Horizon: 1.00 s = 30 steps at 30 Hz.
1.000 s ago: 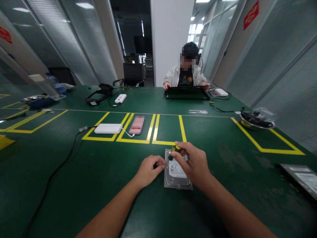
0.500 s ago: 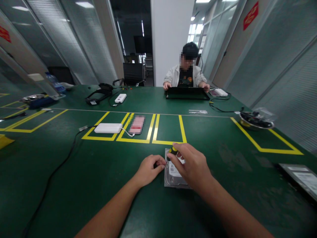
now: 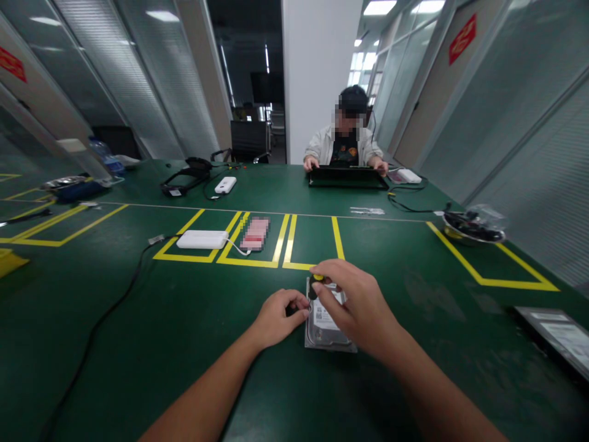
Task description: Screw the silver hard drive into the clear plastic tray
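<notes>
A silver hard drive (image 3: 327, 334) with a white label lies flat on the green table (image 3: 151, 368), in front of me. My right hand (image 3: 352, 301) grips a short black and yellow screwdriver (image 3: 315, 286) between thumb and fingers, over the drive's upper left part. My left hand (image 3: 281, 316) rests at the drive's left edge with thumb and fingertips drawn together near the screwdriver's lower end. Whether something small is between those fingertips is too small to tell.
Beyond the drive, yellow tape marks surround a white power bank (image 3: 202, 239) and a phone (image 3: 255, 233). A bowl of cables (image 3: 476, 226) and a flat device (image 3: 559, 334) are right. Across the table, a person (image 3: 345, 138) holds a black panel (image 3: 348, 177).
The screwdriver has gone from leaning to more upright, and my right hand has shifted slightly left with it. My left hand has barely moved. The view has tilted a little.
</notes>
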### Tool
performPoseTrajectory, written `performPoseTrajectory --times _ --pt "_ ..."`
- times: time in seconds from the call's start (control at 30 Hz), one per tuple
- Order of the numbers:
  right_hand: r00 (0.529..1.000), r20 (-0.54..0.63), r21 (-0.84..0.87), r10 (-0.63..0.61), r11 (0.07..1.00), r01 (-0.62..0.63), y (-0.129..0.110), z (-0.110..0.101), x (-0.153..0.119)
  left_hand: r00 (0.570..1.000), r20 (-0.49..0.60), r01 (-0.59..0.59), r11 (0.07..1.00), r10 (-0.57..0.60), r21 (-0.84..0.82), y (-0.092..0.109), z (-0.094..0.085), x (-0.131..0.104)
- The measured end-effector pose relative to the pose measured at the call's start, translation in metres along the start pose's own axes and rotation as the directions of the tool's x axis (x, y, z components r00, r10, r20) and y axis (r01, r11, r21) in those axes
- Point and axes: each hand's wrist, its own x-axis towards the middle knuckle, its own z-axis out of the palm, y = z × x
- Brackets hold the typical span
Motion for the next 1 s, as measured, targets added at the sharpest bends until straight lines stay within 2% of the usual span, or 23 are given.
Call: performPoseTrajectory --times 0.1,0.27,0.43,0.6,0.8,1.0 --pt "0.998 -0.038 -0.009 0.04 0.999 -0.04 0.004 0.003 0.0 1.0 0.001 -0.011 1.0 0.011 -0.006 0.0 0.0 -0.001" --pt "0.995 -0.046 0.029 -0.083 0.996 0.085 0.009 0.006 0.001 1.0 0.006 -0.016 1.0 0.016 -0.007 -0.001 0.0 -0.001" --pt "0.994 -0.101 0.038 -0.039 0.998 0.043 0.014 0.011 0.002 1.0 0.007 -0.008 1.0 0.008 -0.006 -0.001 0.0 0.0" --pt "0.987 -0.121 0.034 -0.109 0.993 0.113 0.016 0.011 0.002 1.0 0.022 0.007 1.0 -0.006 -0.012 0.0 0.0 0.0" --pt "0.987 -0.159 0.07 0.003 0.998 0.008 0.016 0.014 0.001 1.0 0.005 0.002 1.0 -0.002 -0.006 -0.001 0.0 0.0" --pt "0.988 -0.119 0.141 -0.101 0.983 0.118 0.021 0.016 0.001 1.0 -0.001 0.006 1.0 -0.006 -0.017 -0.003 0.002 0.001"
